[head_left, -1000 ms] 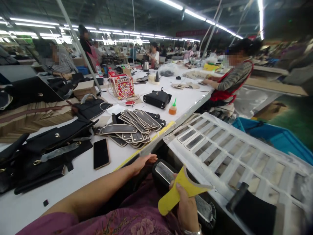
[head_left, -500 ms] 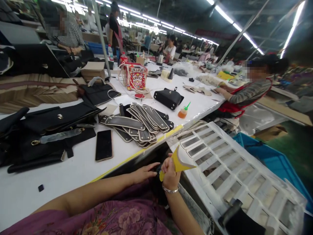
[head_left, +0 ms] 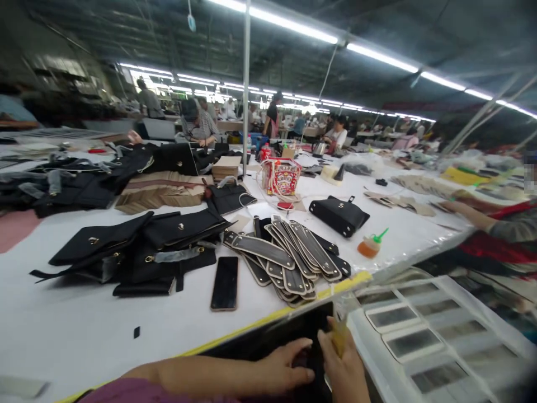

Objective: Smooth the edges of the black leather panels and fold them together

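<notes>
My left hand [head_left: 287, 366] lies below the table's front edge, fingers stretched forward onto a dark piece [head_left: 308, 358] in my lap. Just to its right, my right hand [head_left: 342, 364] pinches a yellow scraper [head_left: 338, 334], seen almost edge-on. A fan of black leather strips [head_left: 289, 254] lies on the white table [head_left: 84, 330] straight ahead of both hands. A black phone [head_left: 225, 282] rests left of the strips.
Black bags and flaps [head_left: 138, 246] cover the table's left. A small black bag [head_left: 339, 215], an orange glue bottle [head_left: 371, 245] and a patterned pouch [head_left: 280, 176] stand further back. A white slotted rack [head_left: 423, 330] sits at my right. A person's arm [head_left: 482, 218] works at far right.
The view has tilted up and swung left. Both hands have sunk to the bottom edge and drawn together. The yellow scraper has turned from flat-on to edge-on.
</notes>
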